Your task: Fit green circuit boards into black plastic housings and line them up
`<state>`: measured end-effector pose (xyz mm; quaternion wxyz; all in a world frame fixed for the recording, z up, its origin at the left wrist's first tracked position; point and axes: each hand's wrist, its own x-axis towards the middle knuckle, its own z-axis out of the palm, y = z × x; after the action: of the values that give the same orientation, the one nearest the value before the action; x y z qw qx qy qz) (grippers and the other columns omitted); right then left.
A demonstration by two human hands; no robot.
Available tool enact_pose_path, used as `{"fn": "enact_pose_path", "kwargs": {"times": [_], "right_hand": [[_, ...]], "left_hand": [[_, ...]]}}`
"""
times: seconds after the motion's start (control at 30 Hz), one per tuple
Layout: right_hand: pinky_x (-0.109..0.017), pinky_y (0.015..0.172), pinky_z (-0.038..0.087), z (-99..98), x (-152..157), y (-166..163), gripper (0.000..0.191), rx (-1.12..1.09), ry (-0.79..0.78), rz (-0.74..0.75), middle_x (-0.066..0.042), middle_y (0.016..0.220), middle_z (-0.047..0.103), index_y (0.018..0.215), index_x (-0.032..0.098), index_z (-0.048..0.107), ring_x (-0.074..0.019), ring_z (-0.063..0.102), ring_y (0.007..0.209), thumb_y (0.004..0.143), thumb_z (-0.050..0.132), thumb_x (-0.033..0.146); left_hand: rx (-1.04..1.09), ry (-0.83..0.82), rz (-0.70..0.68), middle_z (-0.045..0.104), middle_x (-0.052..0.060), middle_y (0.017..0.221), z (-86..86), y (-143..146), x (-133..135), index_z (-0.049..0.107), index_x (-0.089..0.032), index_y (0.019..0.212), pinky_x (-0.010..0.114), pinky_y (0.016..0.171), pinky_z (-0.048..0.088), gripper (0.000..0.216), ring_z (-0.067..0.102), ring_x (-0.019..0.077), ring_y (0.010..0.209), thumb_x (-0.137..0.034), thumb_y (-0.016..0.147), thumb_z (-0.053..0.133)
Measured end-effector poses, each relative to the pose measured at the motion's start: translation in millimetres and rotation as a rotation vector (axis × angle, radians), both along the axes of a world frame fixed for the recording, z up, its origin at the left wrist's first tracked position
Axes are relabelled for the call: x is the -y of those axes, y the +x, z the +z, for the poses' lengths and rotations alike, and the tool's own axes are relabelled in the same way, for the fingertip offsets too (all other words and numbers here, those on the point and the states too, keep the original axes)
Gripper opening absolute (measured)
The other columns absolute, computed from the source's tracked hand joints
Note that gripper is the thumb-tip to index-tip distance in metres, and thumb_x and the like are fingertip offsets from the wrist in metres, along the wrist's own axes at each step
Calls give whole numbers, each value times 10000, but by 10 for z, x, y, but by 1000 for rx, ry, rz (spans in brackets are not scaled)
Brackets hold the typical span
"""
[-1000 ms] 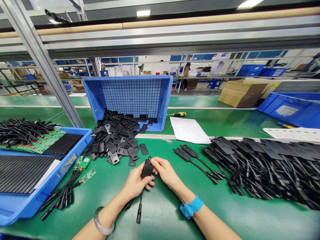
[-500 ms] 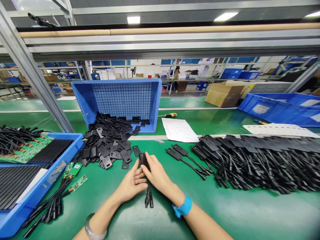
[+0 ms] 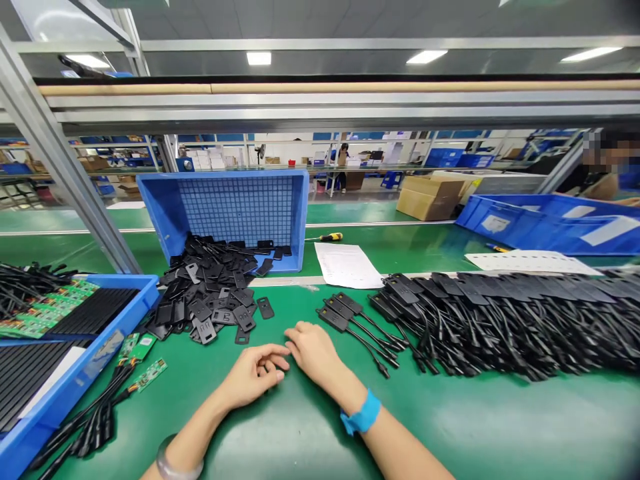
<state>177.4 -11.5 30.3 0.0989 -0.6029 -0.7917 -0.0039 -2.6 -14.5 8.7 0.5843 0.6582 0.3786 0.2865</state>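
My left hand (image 3: 253,375) rests on the green mat with its fingers curled inward, and I see nothing in it. Right beside it, my right hand (image 3: 313,350) lies palm down with the fingers stretched out to the left, holding nothing; a blue band is on that wrist. Just right of my right hand lie three black cased cable units (image 3: 340,312) side by side, with their cables trailing to the lower right. A heap of loose black plastic shells (image 3: 215,293) spills out of a tipped blue crate (image 3: 230,200) just beyond my hands.
A long pile of finished black cable units (image 3: 500,320) fills the right side. At the left, a blue tray (image 3: 100,347) holds green circuit boards (image 3: 35,313), and boards with cables (image 3: 125,380) lie beside it. Behind are a paper sheet (image 3: 345,265), a screwdriver (image 3: 325,237) and a person at the far right.
The black cased unit that both hands held is out of them; a third unit now lies by the two at the right. Both hands have sunk to the mat.
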Motion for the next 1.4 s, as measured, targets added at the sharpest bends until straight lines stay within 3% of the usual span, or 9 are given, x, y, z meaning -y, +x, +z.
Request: {"fn": "enact_pose_path", "kwargs": {"times": [0.07,0.13,0.23,0.3,0.43,0.63,0.87,1.17,1.4], "right_hand": [[-290,765,436,-8,0,14,158,-14,9,31,-48,921,652,1009,261,687,-204,602,887,896,580,233],[-360,854,427,-24,-80,181,309,-21,58,-49,-124,1118,616,1200,212,615,-268,562,1037,894,572,225],[-581,992,293,-101,-282,569,582,6,95,-282,-259,1453,336,1439,143,378,-428,298,1320,903,563,272],[-628,1011,236,-187,-392,779,614,30,18,-399,-229,1530,220,1484,214,306,-443,190,1378,934,523,378],[-569,971,321,-341,-463,847,500,26,-6,-456,-203,1489,341,1449,286,387,-405,325,1335,980,410,458],[-611,957,262,-357,-379,654,524,54,139,-582,-298,1347,461,1393,166,487,-433,466,1180,972,406,468],[-578,896,304,-370,-415,817,608,46,91,-720,-325,1394,395,1424,152,444,-475,417,1208,952,410,534],[-492,876,304,-315,-435,680,704,2,69,-645,-265,1301,477,1441,245,415,-429,477,1107,845,553,593],[-426,817,343,-228,-408,693,626,-20,105,-593,-180,1115,559,1319,276,561,-355,522,990,771,630,572]], "left_hand": [[-45,34,-12,700,67,847,5,0,7,681,-148,1066,206,539,415,381,528,90,567,-222,693,696],[-68,65,-26,709,60,829,5,-5,14,691,-152,1045,201,536,398,358,528,89,560,-214,692,693],[-62,94,-35,717,68,826,1,-14,23,696,-149,1037,201,538,381,352,535,97,573,-223,692,697],[-65,111,-25,712,67,828,-9,-17,24,698,-147,1025,204,548,377,343,530,100,587,-231,692,696],[-107,111,-15,697,62,848,-53,-16,-1,680,-136,1039,211,563,364,349,487,92,584,-241,706,672],[-139,131,-33,685,69,879,-105,-24,-33,665,-133,1061,219,569,348,351,461,92,596,-264,736,646],[-178,121,-45,667,75,890,-120,-30,-46,646,-124,1100,233,579,342,442,458,101,615,-379,739,661],[-220,144,-70,652,90,895,-144,-40,-69,628,-104,1083,245,589,340,481,458,120,647,-460,761,604],[-214,144,-66,644,88,879,-166,-34,-98,639,-106,1056,245,599,351,518,480,133,678,-519,744,616]]}}
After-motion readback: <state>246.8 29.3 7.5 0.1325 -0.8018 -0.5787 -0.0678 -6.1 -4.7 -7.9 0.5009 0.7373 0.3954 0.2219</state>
